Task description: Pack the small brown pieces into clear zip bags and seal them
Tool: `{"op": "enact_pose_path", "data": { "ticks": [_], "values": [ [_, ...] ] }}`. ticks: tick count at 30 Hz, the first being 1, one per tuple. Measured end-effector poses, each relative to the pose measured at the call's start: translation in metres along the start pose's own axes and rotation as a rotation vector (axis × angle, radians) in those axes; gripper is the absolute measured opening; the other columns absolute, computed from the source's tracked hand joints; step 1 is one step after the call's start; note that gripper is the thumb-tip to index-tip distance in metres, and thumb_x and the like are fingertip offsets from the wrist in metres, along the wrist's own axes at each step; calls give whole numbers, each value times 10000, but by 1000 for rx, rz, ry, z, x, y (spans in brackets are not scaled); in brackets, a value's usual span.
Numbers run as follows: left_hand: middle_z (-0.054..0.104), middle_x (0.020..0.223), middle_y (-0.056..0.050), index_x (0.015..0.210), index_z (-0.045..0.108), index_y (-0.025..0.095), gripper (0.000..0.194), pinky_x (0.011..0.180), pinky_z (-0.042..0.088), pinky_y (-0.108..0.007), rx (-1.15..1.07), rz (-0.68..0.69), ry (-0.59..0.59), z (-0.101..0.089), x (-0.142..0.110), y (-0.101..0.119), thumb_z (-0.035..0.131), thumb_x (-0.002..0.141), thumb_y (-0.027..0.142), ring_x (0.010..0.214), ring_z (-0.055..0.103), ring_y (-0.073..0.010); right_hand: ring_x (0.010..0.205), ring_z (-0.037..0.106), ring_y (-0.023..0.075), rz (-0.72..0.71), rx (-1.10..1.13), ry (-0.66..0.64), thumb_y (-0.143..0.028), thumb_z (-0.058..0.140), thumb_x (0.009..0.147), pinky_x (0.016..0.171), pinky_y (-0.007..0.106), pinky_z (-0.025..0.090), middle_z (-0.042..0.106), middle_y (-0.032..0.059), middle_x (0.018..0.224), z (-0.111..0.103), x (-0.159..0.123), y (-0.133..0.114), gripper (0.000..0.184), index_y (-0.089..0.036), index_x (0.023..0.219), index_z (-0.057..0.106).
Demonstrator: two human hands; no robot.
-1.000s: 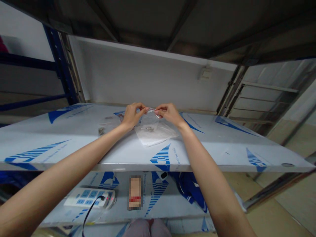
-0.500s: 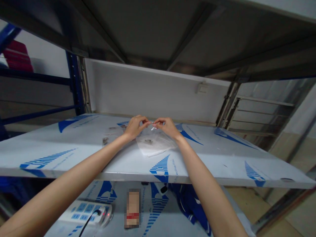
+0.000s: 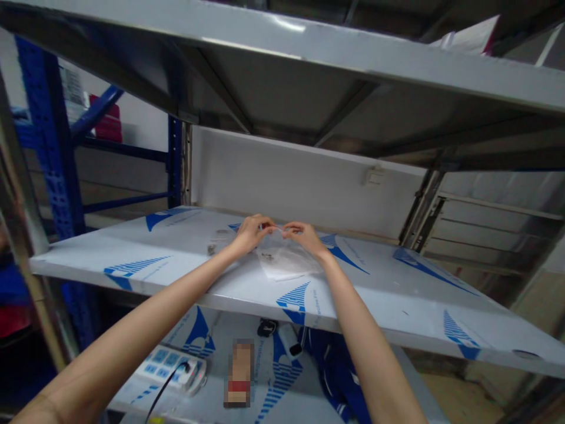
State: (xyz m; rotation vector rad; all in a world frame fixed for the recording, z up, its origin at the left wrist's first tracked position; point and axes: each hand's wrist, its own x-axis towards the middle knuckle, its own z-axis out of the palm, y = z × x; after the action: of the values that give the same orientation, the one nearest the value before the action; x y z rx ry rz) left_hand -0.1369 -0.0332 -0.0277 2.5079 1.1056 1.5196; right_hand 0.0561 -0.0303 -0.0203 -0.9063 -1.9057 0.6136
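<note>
My left hand (image 3: 251,234) and my right hand (image 3: 305,238) meet above the shelf, fingertips pinching a thin transparent plastic piece (image 3: 278,228) from either side. It is too small and glassy to identify more exactly. Below my hands, a flat transparent plastic bag (image 3: 286,263) lies on the white film-covered shelf (image 3: 397,288), with a small dark-and-metal item (image 3: 266,256) inside it. Left of my left hand lie small metal parts (image 3: 212,249).
A grey steel shelf (image 3: 282,35) hangs close overhead. Behind the work shelf stands a white back panel (image 3: 286,171), and a blue rack upright (image 3: 48,141) rises at the left. The lower shelf holds a power strip (image 3: 170,368), a blurred object (image 3: 239,374) and blue cloth (image 3: 335,377).
My view has tilted and pulled back, so the shelf sits lower and smaller in the frame. My hands have stayed together, pinching the transparent piece, and the bag has not visibly moved.
</note>
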Motion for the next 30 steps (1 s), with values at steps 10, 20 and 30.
{"op": "enact_pose_path", "data": {
  "ticks": [10, 20, 30],
  "values": [
    [617, 722, -25, 725, 609, 154, 225, 701, 392, -269, 25, -43, -30, -17, -15, 11, 480, 814, 314, 701, 526, -152, 610, 531, 139, -112, -28, -35, -346, 628, 631, 654, 266, 393, 592, 2, 566, 9, 2, -2, 200, -165, 559, 582],
    [680, 761, -42, 770, 671, 157, 230, 708, 407, -262, -37, -86, -159, -13, -8, 6, 502, 796, 311, 732, 581, -163, 567, 506, 123, -54, 4, -92, -372, 605, 652, 572, 238, 380, 598, 11, 604, 8, -1, 0, 218, -155, 649, 621],
    [643, 777, -44, 805, 662, 189, 210, 683, 381, -278, 377, -76, -56, -30, 4, 10, 472, 820, 277, 763, 563, -185, 752, 589, 151, -52, -109, -34, -359, 528, 776, 644, 247, 447, 678, 69, 871, 10, 4, 14, 267, -149, 886, 653]
  ]
}}
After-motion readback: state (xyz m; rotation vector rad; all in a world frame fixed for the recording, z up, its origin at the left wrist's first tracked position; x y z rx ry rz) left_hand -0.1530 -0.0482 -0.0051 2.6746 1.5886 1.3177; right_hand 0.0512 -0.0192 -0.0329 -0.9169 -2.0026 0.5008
